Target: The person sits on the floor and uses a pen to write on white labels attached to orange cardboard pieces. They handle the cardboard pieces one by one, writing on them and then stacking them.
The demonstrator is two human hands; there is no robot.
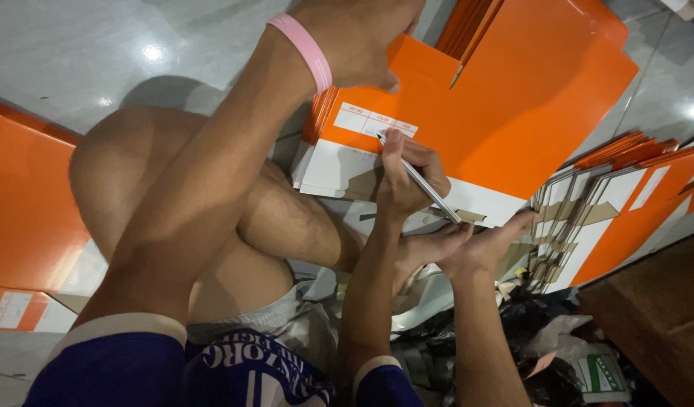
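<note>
A flat orange cardboard box (528, 98) with a white label patch (362, 120) lies on the tiled floor in front of my crossed legs. My left hand (358, 41), a pink band on its wrist, is closed over the box's upper left edge. My right hand (407, 177) grips a slim silver pen (418, 179), whose tip touches the white label. My bare knee (136, 173) and foot (475, 245) lie just below the box.
A fanned stack of flat orange and white boxes (611, 196) leans at the right. More orange cardboard (23, 211) lies at the left. Black plastic bags and crumpled wrapping (558, 354) sit at the lower right beside a brown wooden surface (656, 309).
</note>
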